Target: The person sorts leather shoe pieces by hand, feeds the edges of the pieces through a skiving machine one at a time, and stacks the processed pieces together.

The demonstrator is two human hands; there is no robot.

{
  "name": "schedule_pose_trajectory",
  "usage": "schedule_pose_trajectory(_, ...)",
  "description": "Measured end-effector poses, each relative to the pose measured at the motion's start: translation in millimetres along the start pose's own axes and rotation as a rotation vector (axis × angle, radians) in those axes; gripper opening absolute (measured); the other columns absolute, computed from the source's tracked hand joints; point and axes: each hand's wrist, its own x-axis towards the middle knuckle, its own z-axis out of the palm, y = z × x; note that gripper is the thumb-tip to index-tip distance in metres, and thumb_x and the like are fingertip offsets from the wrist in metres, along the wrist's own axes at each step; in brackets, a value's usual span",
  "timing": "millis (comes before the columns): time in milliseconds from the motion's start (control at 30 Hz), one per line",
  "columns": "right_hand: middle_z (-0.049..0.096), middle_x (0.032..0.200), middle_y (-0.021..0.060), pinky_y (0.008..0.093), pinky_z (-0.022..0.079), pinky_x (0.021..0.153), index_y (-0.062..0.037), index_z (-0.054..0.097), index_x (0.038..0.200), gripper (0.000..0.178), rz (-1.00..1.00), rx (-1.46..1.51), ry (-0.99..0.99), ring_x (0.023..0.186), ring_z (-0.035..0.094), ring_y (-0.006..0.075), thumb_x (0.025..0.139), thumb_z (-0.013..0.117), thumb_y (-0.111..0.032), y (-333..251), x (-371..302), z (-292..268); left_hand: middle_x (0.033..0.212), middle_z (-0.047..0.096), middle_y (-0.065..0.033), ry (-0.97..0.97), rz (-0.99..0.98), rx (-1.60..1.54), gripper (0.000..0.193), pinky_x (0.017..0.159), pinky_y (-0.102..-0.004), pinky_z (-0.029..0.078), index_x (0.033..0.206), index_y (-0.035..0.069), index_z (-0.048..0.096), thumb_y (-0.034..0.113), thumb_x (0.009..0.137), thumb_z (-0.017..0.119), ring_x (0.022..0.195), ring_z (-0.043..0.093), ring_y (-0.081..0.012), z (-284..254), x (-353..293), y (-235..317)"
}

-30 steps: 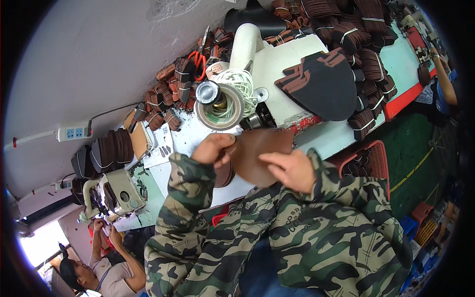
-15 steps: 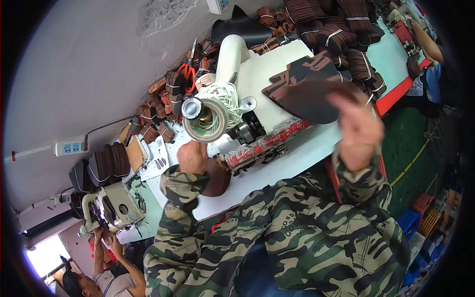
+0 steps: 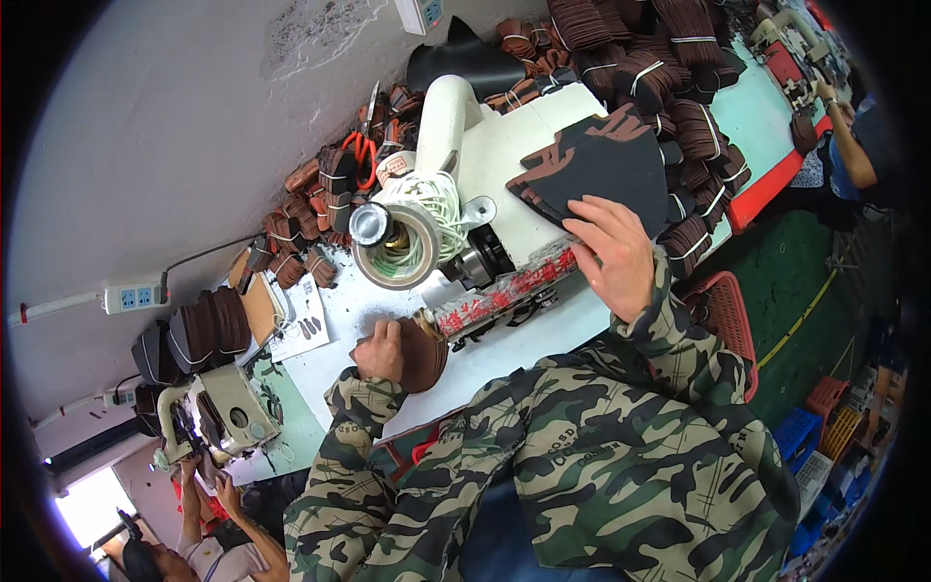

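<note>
My left hand is closed at the edge of some rounded brown leather pieces, which lie at the left end of the sewing machine. Its thumb and fingers are curled in on the brown material. On the machine's white body rests a loose pile of dark, flat cut pieces with brown edges. The fingers of my right hand lie stretched out and apart over the near edge of this pile. A thread cone wrapped in white cord and a tape roll stand by my left hand.
Bundles of brown pieces are heaped along the wall and at the far right. Red-handled scissors stand among them. A red basket is by my right elbow. Other people work at machines at left and far right.
My right hand, blurred and raised before, has come left and down onto the dark pile. My left hand has drawn nearer to me, from behind the tape roll to the brown leather pieces.
</note>
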Motion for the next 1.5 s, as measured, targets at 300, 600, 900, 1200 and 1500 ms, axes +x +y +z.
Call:
schedule_pose_trajectory(300,0.066,0.099,0.015,0.0323,0.049,0.083,-0.0035,0.064,0.105,0.026,0.012,0.953,-0.522,0.093,0.064,0.027,0.08,0.062,-0.008,-58,-37,31,0.067,0.051,-0.0061,-0.598,0.282,-1.067,0.015,0.061,-0.0308,0.041,0.083,-0.001,0.056,0.014,0.085,0.059,0.065,0.05,-0.0141,-133,31,33)
schedule_pose_trajectory(600,0.064,0.098,0.0111,0.0278,0.05,0.078,0.0067,0.05,0.122,0.037,0.719,1.507,-0.718,0.085,0.062,0.0145,0.087,0.057,-0.006,-76,-37,68,0.073,0.059,-0.0138,-0.452,0.163,-0.67,0.02,0.066,-0.0351,0.044,0.09,-0.001,0.06,0.018,0.088,0.053,0.069,0.057,-0.0213,-138,90,35)
schedule_pose_trajectory(900,0.068,0.086,0.0107,0.0281,0.049,0.071,-0.0024,0.064,0.106,0.029,0.171,0.777,-0.588,0.074,0.063,0.0162,0.079,0.063,-0.013,-15,-2,36,0.059,0.057,-0.0196,0.035,0.091,-0.515,0.026,0.054,-0.0399,0.045,0.076,-0.004,0.063,0.022,0.081,0.064,0.056,0.058,-0.0359,-124,79,86)
schedule_pose_trajectory(1200,0.065,0.093,0.0132,0.0316,0.049,0.074,-0.0052,0.063,0.105,0.028,0.177,0.532,-0.326,0.082,0.063,0.0278,0.078,0.059,-0.003,-48,-13,4,0.063,0.06,-0.0107,-0.933,-0.288,-1.767,0.028,0.03,-0.0206,0.033,0.092,-0.001,0.055,0.023,0.097,0.04,0.038,0.051,-0.0116,-118,47,52)
schedule_pose_trajectory(1500,0.063,0.079,0.0137,0.038,0.048,0.058,-0.0121,0.062,0.108,0.029,0.137,0.472,-0.481,0.062,0.059,0.0317,0.079,0.06,-0.01,-70,-28,7,0.055,0.052,-0.0027,-0.373,-0.305,-1.166,0.024,0.033,-0.0244,0.032,0.078,0.0,0.057,0.017,0.091,0.047,0.036,0.043,-0.0104,-131,93,80)
